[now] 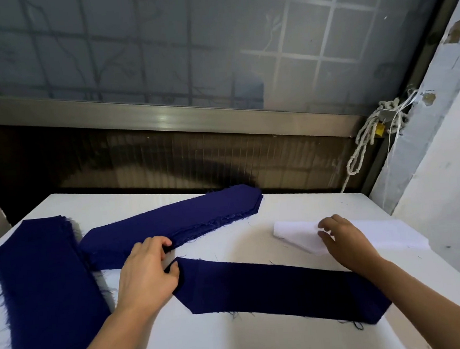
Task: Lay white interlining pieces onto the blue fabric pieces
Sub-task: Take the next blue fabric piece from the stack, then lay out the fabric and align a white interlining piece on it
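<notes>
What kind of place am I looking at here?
Probably a small garment workshop: stacks of cut dark-blue fabric pieces and a pile of white interlining pieces lie on a white work table beside a frosted window.

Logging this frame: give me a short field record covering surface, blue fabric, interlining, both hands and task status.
surface: white table
blue stacks: left stack at the table's left edge; diagonal stack behind the hands
single blue piece: flat at the front, nothing on it
interlining stack: white, on the right
left hand: thumb on the single blue piece's left tip; grip unclear
right hand: fingers on the interlining stack's left end; grip unclear
status: interlining not yet laid
</notes>
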A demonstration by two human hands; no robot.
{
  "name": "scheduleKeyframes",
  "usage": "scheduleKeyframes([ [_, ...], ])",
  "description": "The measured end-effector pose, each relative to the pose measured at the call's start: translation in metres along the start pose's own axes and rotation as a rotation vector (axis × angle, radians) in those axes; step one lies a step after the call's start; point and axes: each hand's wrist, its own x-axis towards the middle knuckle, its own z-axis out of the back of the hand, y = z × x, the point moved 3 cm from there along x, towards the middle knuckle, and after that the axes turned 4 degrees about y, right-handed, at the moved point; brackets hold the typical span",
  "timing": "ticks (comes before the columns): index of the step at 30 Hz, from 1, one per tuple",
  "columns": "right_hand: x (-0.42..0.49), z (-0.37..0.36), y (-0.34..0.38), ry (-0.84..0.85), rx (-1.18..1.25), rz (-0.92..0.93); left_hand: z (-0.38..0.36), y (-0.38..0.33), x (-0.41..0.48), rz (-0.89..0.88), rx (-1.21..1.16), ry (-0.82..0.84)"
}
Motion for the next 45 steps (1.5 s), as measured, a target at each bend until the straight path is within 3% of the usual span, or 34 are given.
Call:
scheduleKeyframes([
  [4,0.023,-0.021,0.022,0.187,-0.162,0.014,0.0,0.002,0.001,0.008,-0.025,-0.001],
  [9,0.035,-0.03,0.031,0.264,-0.317,0.018,-0.003,0.005,0.002,0.019,-0.077,-0.024],
  [16,0.034,-0.025,0.022,0.225,-0.172,-0.063,-0.006,0.007,0.004,-0.003,-0.106,-0.031],
  [24,0.029,-0.008,0.011,0.175,0.268,-0.371,0.0,0.004,0.004,-0.015,-0.094,-0.059],
  [30,0.019,0.035,0.044,0.0,0.472,-0.269,0.0,-0.004,0.0,-0.077,-0.147,-0.018],
  [35,0.005,0.045,0.128,0.115,0.536,-0.065,0.0,-0.005,-0.001,-0.071,-0.328,0.062],
  [41,-0.021,-0.013,0.217,0.337,0.446,0.055,-0.012,0.002,-0.006,0.112,-0.738,0.355],
  [45,-0.02,-0.05,0.232,0.318,0.468,0.09,-0.016,0.0,-0.006,0.052,-0.616,0.43],
])
